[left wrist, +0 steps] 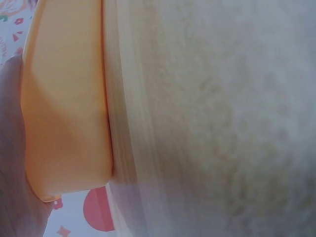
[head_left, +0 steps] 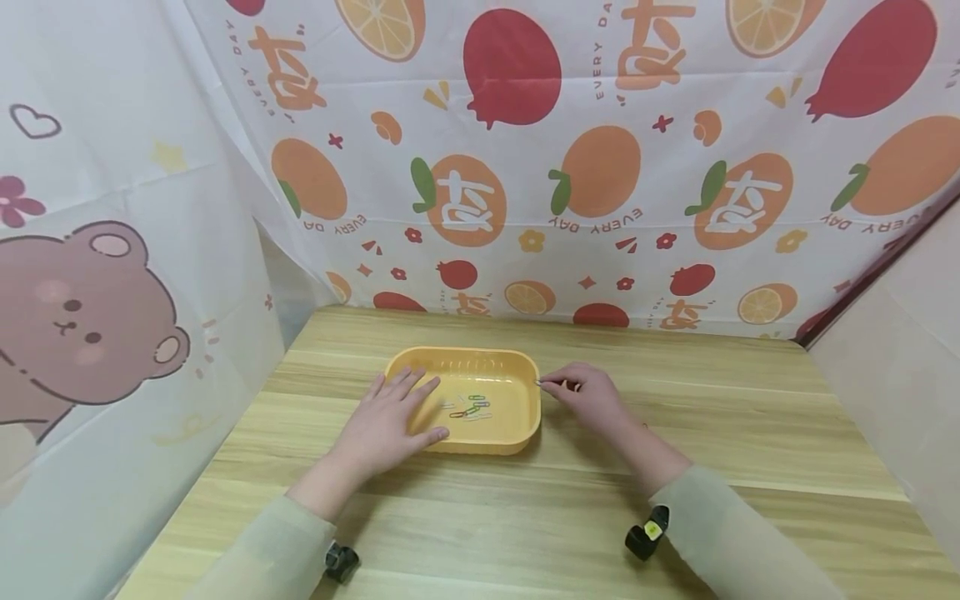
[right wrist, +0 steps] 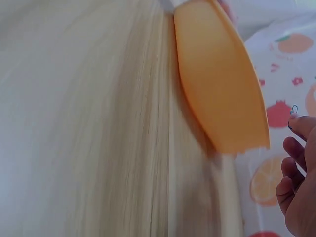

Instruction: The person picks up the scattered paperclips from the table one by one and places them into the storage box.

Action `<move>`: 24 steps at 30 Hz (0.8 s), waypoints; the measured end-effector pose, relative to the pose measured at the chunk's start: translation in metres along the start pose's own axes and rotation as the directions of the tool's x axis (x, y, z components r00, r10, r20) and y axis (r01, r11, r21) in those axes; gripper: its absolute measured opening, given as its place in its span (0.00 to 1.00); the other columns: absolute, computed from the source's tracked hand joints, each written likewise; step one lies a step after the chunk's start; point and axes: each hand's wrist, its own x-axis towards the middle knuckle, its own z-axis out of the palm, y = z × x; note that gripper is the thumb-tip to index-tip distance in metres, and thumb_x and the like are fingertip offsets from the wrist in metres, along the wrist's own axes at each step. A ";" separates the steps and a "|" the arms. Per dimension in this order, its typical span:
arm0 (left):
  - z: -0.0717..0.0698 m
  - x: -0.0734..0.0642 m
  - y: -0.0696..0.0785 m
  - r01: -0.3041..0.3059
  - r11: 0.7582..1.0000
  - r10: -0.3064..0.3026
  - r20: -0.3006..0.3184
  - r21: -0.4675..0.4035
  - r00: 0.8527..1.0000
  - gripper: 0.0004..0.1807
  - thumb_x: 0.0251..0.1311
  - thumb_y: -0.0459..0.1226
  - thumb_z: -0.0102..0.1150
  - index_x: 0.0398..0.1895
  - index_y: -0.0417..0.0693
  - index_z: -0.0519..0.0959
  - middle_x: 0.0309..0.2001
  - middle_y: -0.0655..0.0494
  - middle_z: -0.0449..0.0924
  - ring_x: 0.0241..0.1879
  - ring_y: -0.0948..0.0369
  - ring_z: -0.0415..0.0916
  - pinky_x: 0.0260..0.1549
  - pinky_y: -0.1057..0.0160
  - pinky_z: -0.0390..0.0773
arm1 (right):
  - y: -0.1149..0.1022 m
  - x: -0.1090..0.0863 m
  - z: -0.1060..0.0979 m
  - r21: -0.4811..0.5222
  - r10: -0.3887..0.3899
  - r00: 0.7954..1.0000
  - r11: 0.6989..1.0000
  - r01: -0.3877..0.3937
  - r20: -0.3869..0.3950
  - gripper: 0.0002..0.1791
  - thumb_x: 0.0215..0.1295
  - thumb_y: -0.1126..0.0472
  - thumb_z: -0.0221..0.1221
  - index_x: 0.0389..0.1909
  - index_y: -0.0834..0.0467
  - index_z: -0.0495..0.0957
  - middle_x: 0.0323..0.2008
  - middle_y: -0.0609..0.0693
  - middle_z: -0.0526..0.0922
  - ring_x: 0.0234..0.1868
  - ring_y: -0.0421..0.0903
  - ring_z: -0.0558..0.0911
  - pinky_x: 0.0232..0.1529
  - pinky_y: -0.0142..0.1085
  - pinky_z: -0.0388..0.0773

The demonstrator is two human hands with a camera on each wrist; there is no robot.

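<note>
A shallow yellow-orange plastic tray (head_left: 512, 408) sits on the wooden table. Several small coloured paper clips (head_left: 476, 409) lie loosely on its floor. Over the tray's left side rests my left hand (head_left: 384, 423), fingers spread and fairly straight; the left wrist view shows the tray's outer wall (left wrist: 69, 108) beside that hand. Just off the right rim, my right hand (head_left: 594, 402) pinches one paper clip (right wrist: 294, 109) between thumb and forefinger. Its other fingers (right wrist: 289, 192) are curled in, and the clip points up in the right wrist view.
The wooden table (head_left: 690, 400) extends on both sides of the tray and toward me. A tiny reddish thing (head_left: 645, 426) shows beside my right forearm, too small to identify. Fruit-print cloth (head_left: 525, 167) hangs behind the table, and a bear-print cloth (head_left: 82, 308) hangs at left.
</note>
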 end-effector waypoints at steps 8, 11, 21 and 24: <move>-0.001 0.000 0.000 0.002 1.000 -0.002 -0.007 -0.005 1.000 0.46 0.57 0.68 0.57 0.75 0.56 0.64 0.75 0.48 0.58 0.76 0.47 0.50 0.74 0.41 0.38 | -0.027 0.005 0.022 0.078 -0.004 1.000 0.997 0.002 0.020 0.06 0.65 0.51 0.66 0.39 0.45 0.89 0.31 0.43 0.80 0.35 0.44 0.75 0.31 0.35 0.75; 0.000 0.001 0.000 0.000 1.000 0.000 -0.010 -0.003 1.000 0.46 0.57 0.68 0.57 0.75 0.56 0.64 0.75 0.48 0.58 0.75 0.47 0.50 0.73 0.41 0.39 | -0.034 0.006 0.028 0.103 -0.010 1.000 0.995 0.008 0.025 0.06 0.64 0.52 0.67 0.39 0.46 0.89 0.30 0.44 0.79 0.34 0.44 0.75 0.30 0.34 0.74; 0.000 0.000 -0.001 0.009 1.000 -0.009 -0.006 0.000 1.000 0.47 0.57 0.69 0.55 0.75 0.56 0.64 0.75 0.47 0.58 0.75 0.46 0.50 0.74 0.41 0.38 | -0.052 0.011 0.044 0.105 -0.018 0.999 0.994 0.013 0.049 0.06 0.64 0.52 0.66 0.38 0.47 0.89 0.30 0.44 0.79 0.33 0.45 0.74 0.29 0.34 0.73; 0.001 0.001 -0.002 0.010 1.000 -0.010 -0.004 0.003 1.000 0.47 0.57 0.70 0.54 0.75 0.56 0.63 0.75 0.48 0.58 0.76 0.47 0.50 0.74 0.41 0.38 | -0.058 0.015 0.049 0.077 -0.029 0.997 0.997 0.023 0.071 0.07 0.64 0.53 0.67 0.38 0.49 0.89 0.30 0.44 0.79 0.33 0.45 0.75 0.30 0.35 0.74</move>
